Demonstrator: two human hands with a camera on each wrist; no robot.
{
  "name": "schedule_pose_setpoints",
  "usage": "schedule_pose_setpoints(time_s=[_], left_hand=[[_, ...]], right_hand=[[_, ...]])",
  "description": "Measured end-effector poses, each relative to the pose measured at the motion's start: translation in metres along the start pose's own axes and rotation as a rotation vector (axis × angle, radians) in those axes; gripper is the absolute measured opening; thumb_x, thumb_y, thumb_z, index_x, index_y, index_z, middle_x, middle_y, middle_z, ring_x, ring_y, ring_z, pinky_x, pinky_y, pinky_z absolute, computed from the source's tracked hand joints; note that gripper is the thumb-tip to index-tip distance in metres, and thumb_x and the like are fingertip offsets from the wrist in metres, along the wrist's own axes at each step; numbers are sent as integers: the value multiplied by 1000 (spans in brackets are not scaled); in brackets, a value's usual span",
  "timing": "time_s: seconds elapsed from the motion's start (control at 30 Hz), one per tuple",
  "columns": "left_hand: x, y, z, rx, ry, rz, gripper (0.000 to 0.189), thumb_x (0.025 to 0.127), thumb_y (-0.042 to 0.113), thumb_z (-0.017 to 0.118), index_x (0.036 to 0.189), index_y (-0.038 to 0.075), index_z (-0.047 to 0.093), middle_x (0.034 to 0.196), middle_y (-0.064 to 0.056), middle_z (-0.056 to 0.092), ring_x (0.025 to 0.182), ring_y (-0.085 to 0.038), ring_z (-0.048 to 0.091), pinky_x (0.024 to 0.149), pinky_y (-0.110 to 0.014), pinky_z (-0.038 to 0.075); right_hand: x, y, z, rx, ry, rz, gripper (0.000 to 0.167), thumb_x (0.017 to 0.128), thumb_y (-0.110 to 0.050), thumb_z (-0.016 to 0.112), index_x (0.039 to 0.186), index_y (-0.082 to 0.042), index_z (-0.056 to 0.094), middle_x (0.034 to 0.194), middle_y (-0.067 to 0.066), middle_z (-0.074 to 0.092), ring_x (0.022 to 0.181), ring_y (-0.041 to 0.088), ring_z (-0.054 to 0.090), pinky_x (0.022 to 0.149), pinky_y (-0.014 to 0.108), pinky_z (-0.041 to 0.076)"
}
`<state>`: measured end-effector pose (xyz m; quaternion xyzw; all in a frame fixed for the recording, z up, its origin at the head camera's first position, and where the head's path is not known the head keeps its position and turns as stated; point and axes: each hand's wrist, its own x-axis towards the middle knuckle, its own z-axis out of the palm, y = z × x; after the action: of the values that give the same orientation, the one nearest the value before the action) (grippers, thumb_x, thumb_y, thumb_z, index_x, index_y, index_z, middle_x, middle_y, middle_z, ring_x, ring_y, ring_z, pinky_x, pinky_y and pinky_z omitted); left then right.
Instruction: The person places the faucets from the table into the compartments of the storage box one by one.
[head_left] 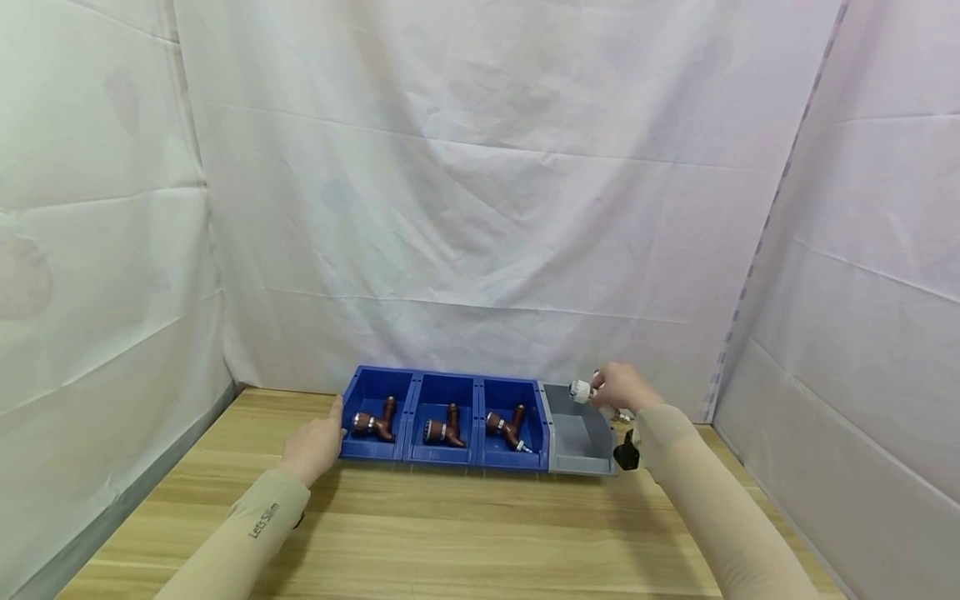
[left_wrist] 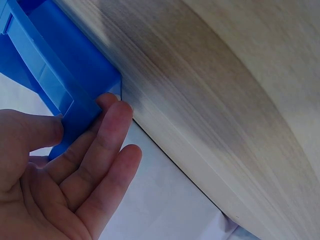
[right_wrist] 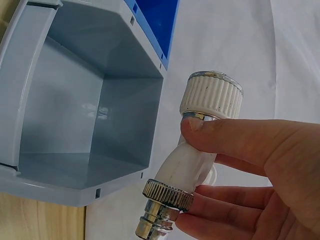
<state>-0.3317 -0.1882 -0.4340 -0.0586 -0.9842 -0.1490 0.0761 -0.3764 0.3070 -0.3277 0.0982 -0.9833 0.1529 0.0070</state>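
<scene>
My right hand (head_left: 628,387) holds a white tap (right_wrist: 182,165) with a ribbed white knob and a chrome hose end, thumb across its neck below the knob. It is raised over the back right of the grey bin (head_left: 582,464), whose inside is bare in the right wrist view. At the far left end of the row, my left hand (head_left: 313,446) grips the side of a blue bin (left_wrist: 75,60) between thumb and fingers. That bin holds a brown tap (head_left: 384,425). Another brown tap (head_left: 448,431) and a third brown tap (head_left: 510,427) lie in the two middle blue bins.
The bins stand side by side on a wooden table (head_left: 450,533), near its back edge. White cloth (head_left: 465,208) hangs behind and on both sides. A black object (head_left: 626,452) sits at the right wrist by the grey bin's front corner.
</scene>
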Motion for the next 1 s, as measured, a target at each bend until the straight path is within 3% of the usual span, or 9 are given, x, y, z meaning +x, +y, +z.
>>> schedule_pose_setpoints(time_s=[0.37,1.0], left_hand=[[0,0,0,1,5,8,64,100,16,51,149,-10,19,98,-29,65,75,-40,64,54,-45,49],[-1,-2,3,24,19,14,63,100,17,52,148,-10,22,97,-29,66,69,-35,62,52,-43,48]], right_hand=[[0,0,2,24,1,9,31,75,-7,74,104,4,72,100,17,69,77,22,64,67,37,55],[1,-3,6,27,-6,7,31,72,-6,75,101,3,73,97,16,70,75,22,63,64,35,54]])
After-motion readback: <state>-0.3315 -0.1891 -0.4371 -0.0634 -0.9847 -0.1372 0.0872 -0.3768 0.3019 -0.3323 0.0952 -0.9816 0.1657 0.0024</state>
